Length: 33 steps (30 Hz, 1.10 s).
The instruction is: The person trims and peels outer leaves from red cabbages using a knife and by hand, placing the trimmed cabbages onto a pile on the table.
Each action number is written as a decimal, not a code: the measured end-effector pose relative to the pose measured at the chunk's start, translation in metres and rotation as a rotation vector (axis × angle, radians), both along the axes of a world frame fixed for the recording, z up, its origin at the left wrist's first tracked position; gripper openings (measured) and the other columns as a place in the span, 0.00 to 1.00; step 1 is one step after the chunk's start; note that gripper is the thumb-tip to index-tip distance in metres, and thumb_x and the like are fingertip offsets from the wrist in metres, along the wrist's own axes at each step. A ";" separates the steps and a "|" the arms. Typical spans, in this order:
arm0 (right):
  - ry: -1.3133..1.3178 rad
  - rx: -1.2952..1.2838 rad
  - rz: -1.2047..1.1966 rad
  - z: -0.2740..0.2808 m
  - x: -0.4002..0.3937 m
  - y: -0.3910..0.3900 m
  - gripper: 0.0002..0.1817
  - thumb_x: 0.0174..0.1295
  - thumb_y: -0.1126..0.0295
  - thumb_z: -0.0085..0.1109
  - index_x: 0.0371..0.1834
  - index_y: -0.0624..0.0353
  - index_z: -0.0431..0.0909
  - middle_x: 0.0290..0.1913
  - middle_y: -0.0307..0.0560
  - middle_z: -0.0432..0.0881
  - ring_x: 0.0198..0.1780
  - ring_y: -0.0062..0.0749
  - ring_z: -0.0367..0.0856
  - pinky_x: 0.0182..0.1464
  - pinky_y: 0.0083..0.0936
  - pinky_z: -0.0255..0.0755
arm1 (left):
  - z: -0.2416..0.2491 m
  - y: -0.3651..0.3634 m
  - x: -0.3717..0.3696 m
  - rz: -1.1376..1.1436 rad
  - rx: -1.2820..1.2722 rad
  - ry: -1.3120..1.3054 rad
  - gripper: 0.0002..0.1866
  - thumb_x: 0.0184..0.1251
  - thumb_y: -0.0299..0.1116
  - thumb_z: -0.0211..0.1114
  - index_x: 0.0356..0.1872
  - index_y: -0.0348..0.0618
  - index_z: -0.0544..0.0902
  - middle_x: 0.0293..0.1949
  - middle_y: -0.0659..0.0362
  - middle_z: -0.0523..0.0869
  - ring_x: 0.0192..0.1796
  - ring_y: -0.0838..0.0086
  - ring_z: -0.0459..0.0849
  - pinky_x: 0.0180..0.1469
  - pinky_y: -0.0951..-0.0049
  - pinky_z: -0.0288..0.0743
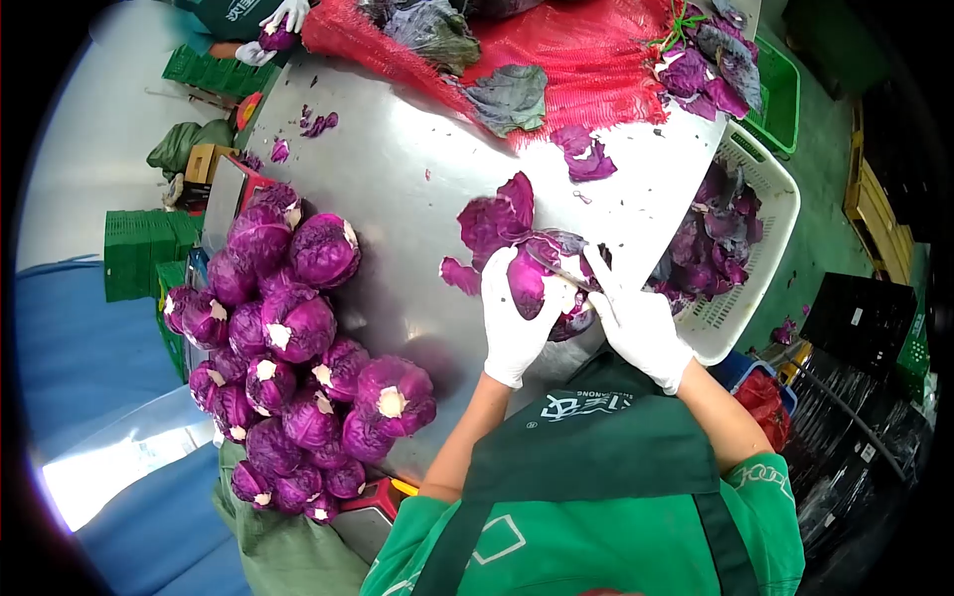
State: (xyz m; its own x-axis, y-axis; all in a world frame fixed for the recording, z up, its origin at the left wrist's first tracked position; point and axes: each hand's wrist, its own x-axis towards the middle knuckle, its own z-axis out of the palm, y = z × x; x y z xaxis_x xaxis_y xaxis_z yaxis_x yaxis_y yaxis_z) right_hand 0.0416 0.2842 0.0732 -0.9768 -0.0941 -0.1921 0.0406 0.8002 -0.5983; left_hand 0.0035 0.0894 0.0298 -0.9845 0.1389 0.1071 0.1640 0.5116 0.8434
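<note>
White gloves cover both of my hands. My left hand (519, 323) is closed around a red cabbage (527, 285) above the metal table, close to my apron. My right hand (636, 323) is at the cabbage's right side, fingers bent round what looks like a knife (567, 274); its thin blade lies against the cabbage and its handle is hidden. Loose purple outer leaves (497, 217) lie just beyond the cabbage. Part of the cabbage is covered by my fingers.
A pile of red cabbages (298, 328) stands on the left. A white basket (780, 214) of leaves is at the right edge. Across the metal table (388, 199) lies a red mesh bag (596, 60) with leaves. Another person's gloved hand (286, 15) holds a cabbage at top left.
</note>
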 end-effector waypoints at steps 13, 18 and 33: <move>0.316 -0.093 -0.229 -0.090 -0.068 0.034 0.19 0.76 0.59 0.48 0.61 0.55 0.80 0.55 0.56 0.83 0.59 0.52 0.79 0.65 0.40 0.69 | 0.002 0.006 0.014 -0.031 -0.078 0.104 0.42 0.54 0.36 0.78 0.69 0.36 0.66 0.67 0.41 0.67 0.68 0.47 0.70 0.71 0.52 0.65; 0.273 -0.281 -0.291 -0.113 -0.096 0.038 0.22 0.75 0.60 0.48 0.67 0.55 0.75 0.59 0.60 0.81 0.59 0.56 0.77 0.66 0.46 0.66 | -0.009 -0.017 0.032 -0.074 0.064 0.176 0.43 0.50 0.33 0.79 0.67 0.37 0.66 0.67 0.42 0.66 0.69 0.46 0.67 0.72 0.50 0.62; 0.195 -0.163 -0.081 -0.022 0.021 -0.022 0.30 0.75 0.60 0.48 0.78 0.55 0.60 0.30 0.52 0.84 0.26 0.43 0.83 0.29 0.37 0.75 | 0.023 -0.009 0.004 -0.156 -0.399 0.175 0.31 0.61 0.35 0.71 0.65 0.37 0.73 0.66 0.45 0.70 0.69 0.51 0.67 0.71 0.54 0.57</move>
